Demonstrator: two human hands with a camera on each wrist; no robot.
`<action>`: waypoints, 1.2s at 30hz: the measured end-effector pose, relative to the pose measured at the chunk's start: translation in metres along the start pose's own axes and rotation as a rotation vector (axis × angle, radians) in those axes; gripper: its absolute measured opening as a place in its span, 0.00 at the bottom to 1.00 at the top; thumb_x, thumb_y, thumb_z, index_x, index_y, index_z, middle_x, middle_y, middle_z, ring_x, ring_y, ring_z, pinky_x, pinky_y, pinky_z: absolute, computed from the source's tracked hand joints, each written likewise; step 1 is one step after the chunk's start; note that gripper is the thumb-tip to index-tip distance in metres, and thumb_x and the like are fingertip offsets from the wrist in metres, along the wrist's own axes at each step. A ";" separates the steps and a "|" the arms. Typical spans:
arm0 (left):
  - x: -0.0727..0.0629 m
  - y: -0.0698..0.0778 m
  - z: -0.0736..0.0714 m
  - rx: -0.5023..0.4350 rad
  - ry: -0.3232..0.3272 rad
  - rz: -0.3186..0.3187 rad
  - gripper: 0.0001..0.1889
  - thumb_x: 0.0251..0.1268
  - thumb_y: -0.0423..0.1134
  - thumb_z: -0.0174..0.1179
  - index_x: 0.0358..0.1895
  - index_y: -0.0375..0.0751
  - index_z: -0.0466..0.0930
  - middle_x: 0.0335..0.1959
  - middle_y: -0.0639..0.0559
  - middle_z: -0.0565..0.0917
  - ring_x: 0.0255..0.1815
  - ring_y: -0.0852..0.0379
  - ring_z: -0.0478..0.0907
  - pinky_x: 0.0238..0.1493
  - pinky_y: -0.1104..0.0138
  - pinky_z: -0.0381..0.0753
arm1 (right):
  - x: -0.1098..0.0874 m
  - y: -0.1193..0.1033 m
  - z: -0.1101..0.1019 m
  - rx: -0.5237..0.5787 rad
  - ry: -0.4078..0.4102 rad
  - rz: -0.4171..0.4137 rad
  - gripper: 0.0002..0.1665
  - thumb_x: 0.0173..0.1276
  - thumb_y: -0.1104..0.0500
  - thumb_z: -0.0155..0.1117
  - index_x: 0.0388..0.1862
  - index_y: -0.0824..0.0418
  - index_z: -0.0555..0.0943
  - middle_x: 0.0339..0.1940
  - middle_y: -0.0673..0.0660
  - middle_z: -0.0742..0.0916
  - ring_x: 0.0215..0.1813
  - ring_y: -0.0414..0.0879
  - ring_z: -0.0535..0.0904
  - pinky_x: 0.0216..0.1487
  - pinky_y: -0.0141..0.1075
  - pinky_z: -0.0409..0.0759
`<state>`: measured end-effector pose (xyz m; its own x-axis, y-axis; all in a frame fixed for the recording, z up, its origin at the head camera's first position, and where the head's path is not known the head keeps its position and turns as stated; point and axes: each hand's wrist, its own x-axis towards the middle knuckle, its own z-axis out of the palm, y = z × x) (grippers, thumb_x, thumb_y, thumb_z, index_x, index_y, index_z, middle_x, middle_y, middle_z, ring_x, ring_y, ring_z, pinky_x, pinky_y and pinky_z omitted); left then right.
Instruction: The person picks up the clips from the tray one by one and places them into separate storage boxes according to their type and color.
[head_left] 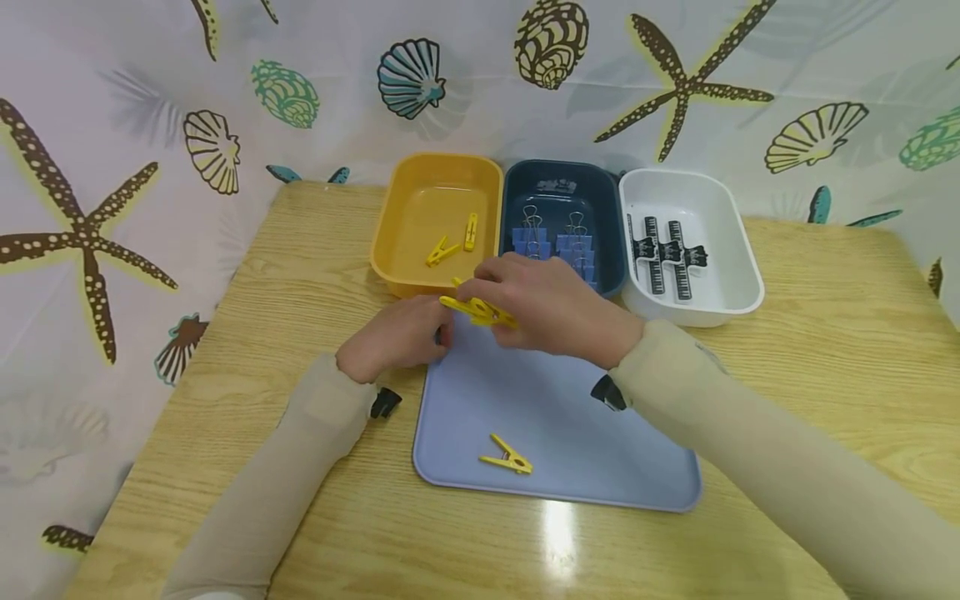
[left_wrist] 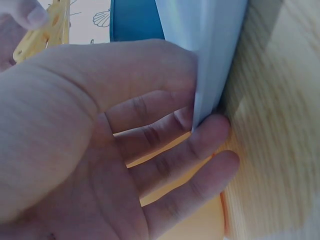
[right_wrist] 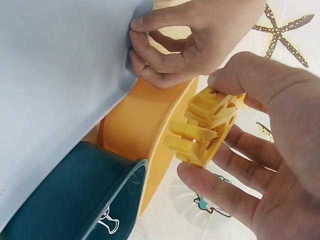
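My right hand holds several yellow plastic clothespins between thumb and fingers, bunched together above the tray's far left corner. At that corner, my left hand grips the rim of the blue-grey tray. Its thumb and fingers pinch the rim in the right wrist view. One more yellow clothespin lies on the tray near its front edge. Just beyond both hands stands the yellow bin, with two clothespins inside.
Beside the yellow bin sits a dark blue bin holding blue binder clips, partly hidden by my right hand. Right of it, a white bin contains black-and-white patterned clips. A shell-print cloth hangs behind the wooden table.
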<state>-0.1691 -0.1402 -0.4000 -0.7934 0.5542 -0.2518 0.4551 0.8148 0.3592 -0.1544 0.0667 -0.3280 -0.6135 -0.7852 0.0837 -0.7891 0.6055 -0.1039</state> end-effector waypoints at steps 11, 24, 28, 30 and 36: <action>-0.001 -0.001 0.002 0.045 0.035 0.047 0.05 0.57 0.31 0.60 0.26 0.43 0.82 0.31 0.53 0.79 0.32 0.56 0.74 0.36 0.66 0.75 | 0.028 0.004 -0.004 -0.023 -0.022 0.042 0.28 0.57 0.56 0.71 0.58 0.49 0.78 0.58 0.55 0.82 0.54 0.50 0.79 0.50 0.42 0.83; 0.000 -0.003 0.002 0.024 0.043 0.047 0.07 0.56 0.30 0.60 0.24 0.44 0.82 0.27 0.53 0.79 0.30 0.56 0.74 0.34 0.66 0.75 | 0.061 0.016 0.002 0.006 -0.038 0.132 0.28 0.60 0.53 0.70 0.61 0.48 0.77 0.59 0.55 0.81 0.52 0.50 0.78 0.50 0.44 0.81; 0.000 -0.004 0.002 0.027 0.040 0.039 0.06 0.56 0.31 0.60 0.24 0.45 0.82 0.27 0.53 0.79 0.30 0.56 0.73 0.35 0.66 0.75 | 0.071 0.022 0.004 -0.004 -0.029 0.153 0.28 0.61 0.55 0.68 0.62 0.48 0.76 0.60 0.55 0.81 0.51 0.49 0.78 0.47 0.43 0.81; 0.000 -0.004 0.002 0.033 0.040 0.040 0.07 0.56 0.31 0.60 0.24 0.45 0.82 0.27 0.53 0.78 0.30 0.56 0.73 0.34 0.66 0.75 | 0.077 0.025 0.006 -0.009 -0.031 0.163 0.29 0.62 0.54 0.68 0.63 0.47 0.75 0.61 0.55 0.80 0.51 0.49 0.78 0.47 0.42 0.81; 0.000 -0.004 0.003 0.035 0.032 0.029 0.07 0.57 0.32 0.61 0.23 0.46 0.81 0.29 0.53 0.77 0.31 0.56 0.73 0.34 0.67 0.74 | 0.090 0.034 0.013 0.007 -0.022 0.196 0.30 0.61 0.51 0.70 0.63 0.47 0.75 0.63 0.55 0.79 0.51 0.49 0.77 0.52 0.41 0.80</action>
<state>-0.1698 -0.1431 -0.4042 -0.7917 0.5727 -0.2125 0.4918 0.8039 0.3343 -0.2360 0.0151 -0.3366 -0.7546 -0.6550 0.0397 -0.6542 0.7462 -0.1235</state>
